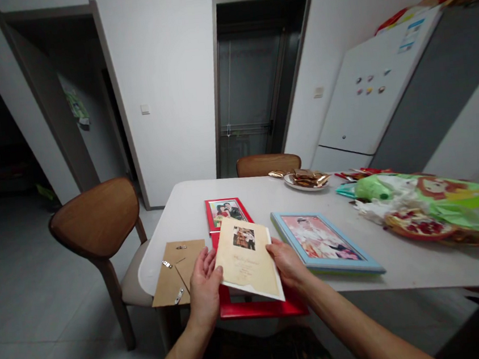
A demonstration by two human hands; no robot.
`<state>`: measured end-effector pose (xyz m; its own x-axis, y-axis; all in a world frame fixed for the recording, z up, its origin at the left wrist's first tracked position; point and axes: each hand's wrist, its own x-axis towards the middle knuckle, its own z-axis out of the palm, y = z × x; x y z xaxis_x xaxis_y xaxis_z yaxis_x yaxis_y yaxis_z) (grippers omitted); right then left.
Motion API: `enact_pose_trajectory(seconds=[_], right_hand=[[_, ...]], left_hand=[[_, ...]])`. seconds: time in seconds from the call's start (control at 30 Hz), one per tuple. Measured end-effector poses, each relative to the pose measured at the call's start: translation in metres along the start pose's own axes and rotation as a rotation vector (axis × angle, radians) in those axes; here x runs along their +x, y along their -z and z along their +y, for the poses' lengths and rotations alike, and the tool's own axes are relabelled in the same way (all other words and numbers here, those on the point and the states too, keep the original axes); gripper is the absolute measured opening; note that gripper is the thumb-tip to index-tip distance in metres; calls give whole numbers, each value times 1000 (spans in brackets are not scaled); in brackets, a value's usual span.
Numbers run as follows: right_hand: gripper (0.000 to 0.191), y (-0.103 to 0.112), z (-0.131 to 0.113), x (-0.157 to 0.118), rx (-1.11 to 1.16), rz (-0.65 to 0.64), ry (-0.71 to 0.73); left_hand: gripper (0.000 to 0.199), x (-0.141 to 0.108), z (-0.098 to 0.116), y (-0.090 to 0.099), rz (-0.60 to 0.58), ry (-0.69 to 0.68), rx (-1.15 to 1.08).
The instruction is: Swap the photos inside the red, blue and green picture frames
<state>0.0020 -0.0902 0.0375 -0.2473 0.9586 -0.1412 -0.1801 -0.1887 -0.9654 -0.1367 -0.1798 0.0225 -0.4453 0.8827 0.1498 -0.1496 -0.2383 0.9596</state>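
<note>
Both forearms reached forward over the white table [171, 224], angled inward. Between a cardboard frame backing [176, 272] and a blue picture frame [320, 239], above a red picture frame [261, 308], the left hand [203, 283], fingers spread, held a cream photo card [248, 258] by its left edge, while the right hand [286, 263] pinched its right edge.

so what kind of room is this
Most likely the dining area of a home. A white refrigerator with magnets on its door stands against the wall, and a white dining table has a wooden-backed chair beside it and a plate of wrapped snacks on it.
</note>
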Motion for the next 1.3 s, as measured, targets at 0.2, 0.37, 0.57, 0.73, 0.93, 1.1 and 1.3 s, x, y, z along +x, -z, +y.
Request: enact_pose_trajectory(seconds=[0.2,0.37,0.57,0.73,0.93,1.1,1.3], right_hand=[[51,21,-4,10,-298,-23,-20],[52,19,5,25,-443,-17,-17],[47,20,14,39,-660,86,116],[35,17,10,37,-1112,125,272],[33,16,15,30,-1493,207,355],[34,18,16,27,-1486,215,411],[33,-17,16,3,-1309,-20,619]], left_hand=[[48,-9,-1,15,-216,-103,657],[56,-17,-1,12,-410,-141,945],[56,-17,3,13,-530,-161,1127],[48,-17,9,9,-563,-190,1215],[43,-15,4,2,-550,-224,1254],[50,-18,7,14,-543,-223,1217],[66,-11,16,81,-427,-175,1337]])
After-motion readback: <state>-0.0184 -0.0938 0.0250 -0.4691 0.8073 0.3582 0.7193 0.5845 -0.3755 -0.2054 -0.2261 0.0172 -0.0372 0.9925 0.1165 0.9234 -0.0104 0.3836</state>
